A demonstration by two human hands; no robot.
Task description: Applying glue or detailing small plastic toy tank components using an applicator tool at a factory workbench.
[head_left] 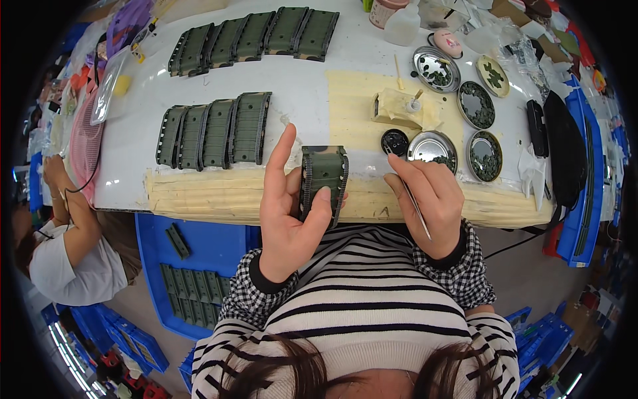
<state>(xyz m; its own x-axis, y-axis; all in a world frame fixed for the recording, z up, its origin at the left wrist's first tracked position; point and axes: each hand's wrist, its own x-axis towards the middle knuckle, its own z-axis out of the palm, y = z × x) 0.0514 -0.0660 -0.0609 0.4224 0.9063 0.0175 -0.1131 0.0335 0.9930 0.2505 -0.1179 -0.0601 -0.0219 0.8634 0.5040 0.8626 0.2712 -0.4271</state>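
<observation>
My left hand (284, 223) grips a green camouflage plastic part (324, 167) with toothed strips along its long sides; the thumb presses on its face while the index finger points up. In my right hand (435, 203) is a pair of thin metal tweezers (419, 214), pinched between the fingers. Their tip end is close to a small round black dish (396, 144) with dark contents; I cannot tell whether it touches. Just right of that dish stands a metal tin (425, 136) holding small dark green pieces.
More green parts lie in two rows (249, 36), (216, 132) on the white table (119, 159). Further tins (476, 86) of small pieces and a tape-wrapped block (399, 110) stand right. A blue bin (149, 256) with parts is below left. Another person (80, 266) sits left.
</observation>
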